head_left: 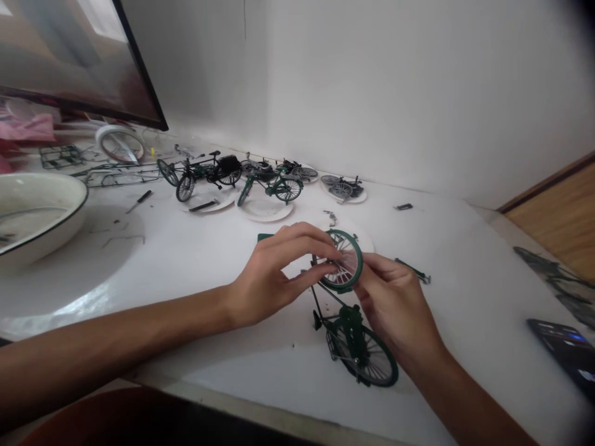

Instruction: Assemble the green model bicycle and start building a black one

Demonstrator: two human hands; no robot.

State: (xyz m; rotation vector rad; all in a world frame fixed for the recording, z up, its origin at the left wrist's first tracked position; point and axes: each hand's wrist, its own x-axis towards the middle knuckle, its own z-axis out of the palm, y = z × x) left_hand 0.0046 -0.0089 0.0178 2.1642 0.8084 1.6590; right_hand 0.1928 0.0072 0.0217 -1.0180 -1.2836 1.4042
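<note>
A small green model bicycle [352,322] is held over the white table, its rear wheel toward me and its spoked front wheel [356,248] farther off. The thumb and fingers of my left hand [274,272] pinch this front wheel near its hub from the left. From the right, my right hand [395,303] closes its fingers on the bicycle's front end by the wheel rim; the fingertips are partly hidden behind the wheel. Beyond the hands lie small silver handlebars [331,218], and a thin green part [413,271] rests to the right.
Several finished-looking model bicycles [204,170] and white paper plates [264,212] line the wall. An enamel basin [41,217] and a screwdriver-like tool [139,201] are at left, under a screen [79,56]. A phone [564,353] lies right.
</note>
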